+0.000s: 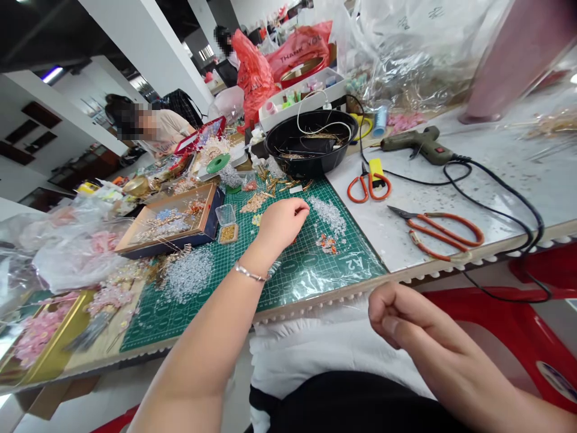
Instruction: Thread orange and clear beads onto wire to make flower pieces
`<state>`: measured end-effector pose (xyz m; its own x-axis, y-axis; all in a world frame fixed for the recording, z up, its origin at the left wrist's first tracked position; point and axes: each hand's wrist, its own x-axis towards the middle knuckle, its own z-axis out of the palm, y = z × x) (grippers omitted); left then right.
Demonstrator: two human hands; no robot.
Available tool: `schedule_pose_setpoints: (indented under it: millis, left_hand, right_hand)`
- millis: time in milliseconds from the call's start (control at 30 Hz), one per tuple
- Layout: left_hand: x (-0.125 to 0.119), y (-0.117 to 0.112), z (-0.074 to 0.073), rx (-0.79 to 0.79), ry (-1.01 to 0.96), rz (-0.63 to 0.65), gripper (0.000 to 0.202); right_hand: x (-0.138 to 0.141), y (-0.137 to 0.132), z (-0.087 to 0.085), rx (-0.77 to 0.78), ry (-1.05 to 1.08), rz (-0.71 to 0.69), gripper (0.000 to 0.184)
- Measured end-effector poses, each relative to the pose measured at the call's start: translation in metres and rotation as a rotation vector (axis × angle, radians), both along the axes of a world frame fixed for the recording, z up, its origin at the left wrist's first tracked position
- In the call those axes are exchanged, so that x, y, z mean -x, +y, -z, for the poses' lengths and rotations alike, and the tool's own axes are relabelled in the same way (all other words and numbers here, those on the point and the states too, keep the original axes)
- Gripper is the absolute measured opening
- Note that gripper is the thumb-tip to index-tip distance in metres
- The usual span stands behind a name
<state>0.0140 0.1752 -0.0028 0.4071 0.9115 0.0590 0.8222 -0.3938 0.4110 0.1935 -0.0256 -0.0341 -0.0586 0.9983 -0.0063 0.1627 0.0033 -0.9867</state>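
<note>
My left hand [283, 221] hangs over the green cutting mat [311, 282], its fingers curled and closed; the fingertips are hidden, so I cannot make out what they hold. Clear beads [329, 215] and a few orange pieces [327, 243] lie just right of it. On its other side are a small open case of gold beads [228, 233] and some peach-coloured pieces [253, 202]. My right hand [403, 322] is closed in front of the table edge, above my lap, with the thumb against the bent fingers. Anything in it is too small or hidden to name.
A pile of clear beads [188, 273] and a box of ornaments [180, 219] are at left. Orange-handled scissors [444, 231], smaller snips [368, 185], a corded glue gun [419, 144] and a black basin [311, 159] are at right and behind. A person [155, 129] sits across.
</note>
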Motion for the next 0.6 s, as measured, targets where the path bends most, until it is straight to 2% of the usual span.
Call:
schedule_pose_setpoints:
  millis: [67,133,300,467,600]
  left_hand:
    - [-0.009,0.021,0.013,-0.011,0.042,0.026,0.018]
    - [-0.016,0.033,0.022,-0.023,0.064,0.059,0.019]
    - [-0.025,0.039,0.029,-0.035,0.078,0.123,0.022]
    - [-0.017,0.039,0.021,0.022,0.018,0.104,0.020]
    - [0.000,0.016,0.002,0.102,-0.160,0.074,0.008]
  right_hand:
    - [0.003,-0.001,-0.001,0.029,0.003,-0.026,0.014]
    - [0.004,-0.001,-0.003,0.057,0.017,-0.049,0.012]
    - [0.006,0.003,-0.003,0.091,0.077,-0.124,0.021]
    - [0.009,0.006,-0.002,0.102,0.100,-0.130,0.026]
    - [0.006,0.007,-0.005,0.041,0.045,-0.056,0.028]
